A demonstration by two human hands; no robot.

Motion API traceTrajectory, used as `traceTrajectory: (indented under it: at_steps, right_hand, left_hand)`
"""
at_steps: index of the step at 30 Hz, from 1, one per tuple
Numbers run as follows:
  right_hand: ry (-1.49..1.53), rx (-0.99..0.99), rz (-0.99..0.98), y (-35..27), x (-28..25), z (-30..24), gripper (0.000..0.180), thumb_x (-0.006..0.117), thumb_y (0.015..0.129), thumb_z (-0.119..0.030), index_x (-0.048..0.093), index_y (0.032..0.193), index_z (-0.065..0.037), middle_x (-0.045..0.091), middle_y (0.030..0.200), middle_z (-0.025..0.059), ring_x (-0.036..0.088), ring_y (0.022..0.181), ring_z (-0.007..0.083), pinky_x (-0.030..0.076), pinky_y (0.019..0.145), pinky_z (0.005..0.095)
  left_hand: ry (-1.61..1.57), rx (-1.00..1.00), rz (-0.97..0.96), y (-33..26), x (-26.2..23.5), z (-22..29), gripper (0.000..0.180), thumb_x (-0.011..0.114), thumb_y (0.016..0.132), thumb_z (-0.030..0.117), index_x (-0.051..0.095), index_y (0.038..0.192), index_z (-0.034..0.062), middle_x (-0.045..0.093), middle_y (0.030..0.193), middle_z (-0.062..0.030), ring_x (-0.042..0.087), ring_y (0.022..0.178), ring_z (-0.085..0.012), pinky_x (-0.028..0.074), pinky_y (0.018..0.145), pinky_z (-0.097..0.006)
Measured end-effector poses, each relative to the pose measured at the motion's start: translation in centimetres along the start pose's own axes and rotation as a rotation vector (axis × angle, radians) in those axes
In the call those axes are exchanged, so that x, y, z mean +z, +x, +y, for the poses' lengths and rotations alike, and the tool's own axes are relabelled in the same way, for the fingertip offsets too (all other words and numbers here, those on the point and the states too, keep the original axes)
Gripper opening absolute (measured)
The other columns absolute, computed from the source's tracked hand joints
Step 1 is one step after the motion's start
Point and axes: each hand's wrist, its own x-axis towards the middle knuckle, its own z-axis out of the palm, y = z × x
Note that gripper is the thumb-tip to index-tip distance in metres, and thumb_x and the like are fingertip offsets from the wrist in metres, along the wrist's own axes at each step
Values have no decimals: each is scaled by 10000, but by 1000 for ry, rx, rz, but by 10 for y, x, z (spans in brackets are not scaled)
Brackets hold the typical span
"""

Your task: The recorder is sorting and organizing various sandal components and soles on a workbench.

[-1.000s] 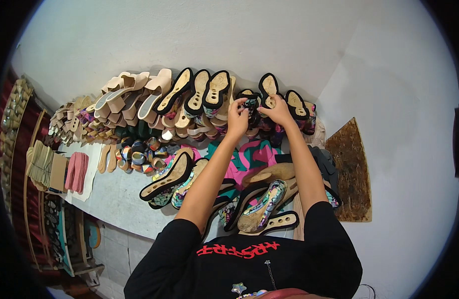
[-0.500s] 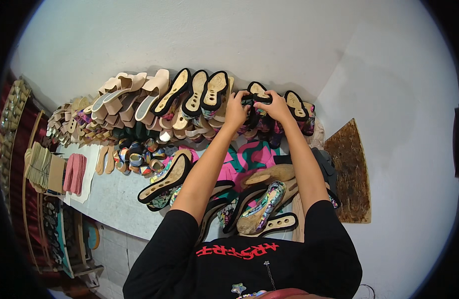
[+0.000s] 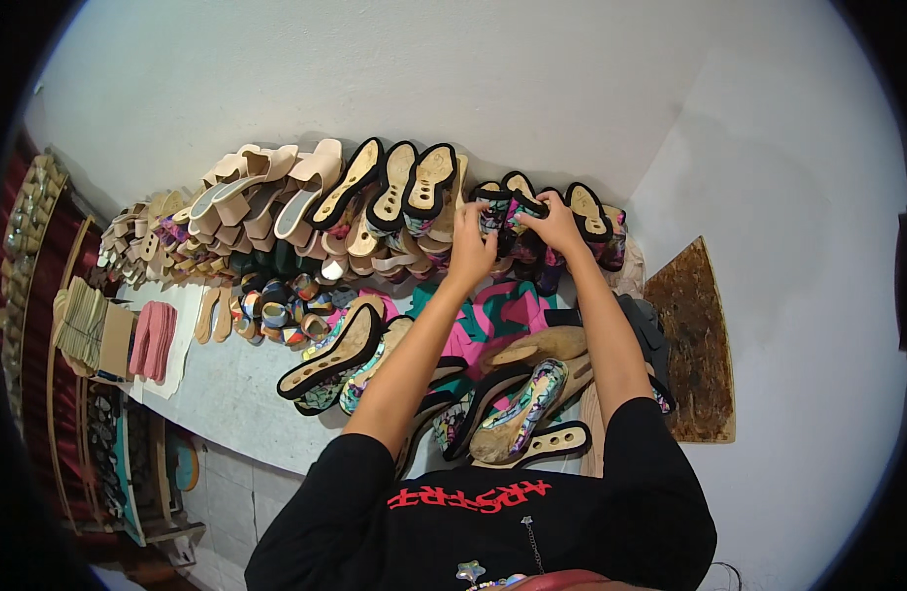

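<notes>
Several shoe lasts dressed in colourful patterned uppers with black edging are stacked on the table against the wall. My left hand (image 3: 471, 244) curls around the side of a patterned shoe last (image 3: 491, 194), its thumb toward the front. Just right of it, my right hand (image 3: 556, 227) grips another shoe last (image 3: 519, 187), which shows a tan sole. The undersides of both lasts are partly hidden by my fingers and the pile. A black-edged last (image 3: 588, 210) leans to the right of my right hand.
Beige heeled sandals (image 3: 311, 187) stand along the wall at left. More lasts (image 3: 330, 345) lie nearer me, around pink and green pieces (image 3: 488, 315). Pink insoles (image 3: 154, 340) are stacked at the table's left. A brown board (image 3: 690, 340) leans at right.
The patterned last by my left hand shows more, and my left hand sits slightly lower. My right hand has shifted a little right and down. The whole view has moved slightly.
</notes>
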Motion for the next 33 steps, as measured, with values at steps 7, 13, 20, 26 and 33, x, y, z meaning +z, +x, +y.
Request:
traceTrajectory:
  at_steps: [7,13,20,26,33]
  right_hand:
    - [-50,-70,39,-9,5,-8,659,684,662,-463,487,1129,-40,597,987,221,547,999,344,418,836,397]
    - [-134,-15,84,-10,10,4,845,690,646,-490,356,1244,4,530,1132,237,504,1076,354,380,906,411]
    - [8,-33,98,-13,1,4,892,695,651,-480,301,1259,39,442,1209,273,497,1075,366,384,913,396]
    - [-72,-92,259,-50,-7,-7,790,646,715,-443,310,1271,7,386,1225,245,372,1141,381,312,952,444]
    - [92,63,-119,-168,-2,10,638,647,717,-411,455,1201,-42,503,1108,204,441,1077,354,294,954,440]
  left_hand:
    - [-211,-151,-134,-32,0,5,403,575,739,32,468,1127,22,515,1090,-180,522,1015,-276,416,840,-328]
    - [-229,-150,-198,-54,-10,8,343,595,772,98,502,1093,19,530,1094,-135,517,1012,-232,420,846,-324]
    - [-388,-390,-381,-97,-63,4,305,595,798,159,534,1071,38,580,1021,-107,566,901,-204,448,786,-312]
    - [-308,-514,-491,-145,-118,3,270,612,808,176,552,1008,5,596,915,-64,558,807,-140,451,728,-280]
    - [-329,-581,-745,-206,-120,9,334,670,771,203,550,1001,-7,601,826,-62,556,747,-115,449,678,-247]
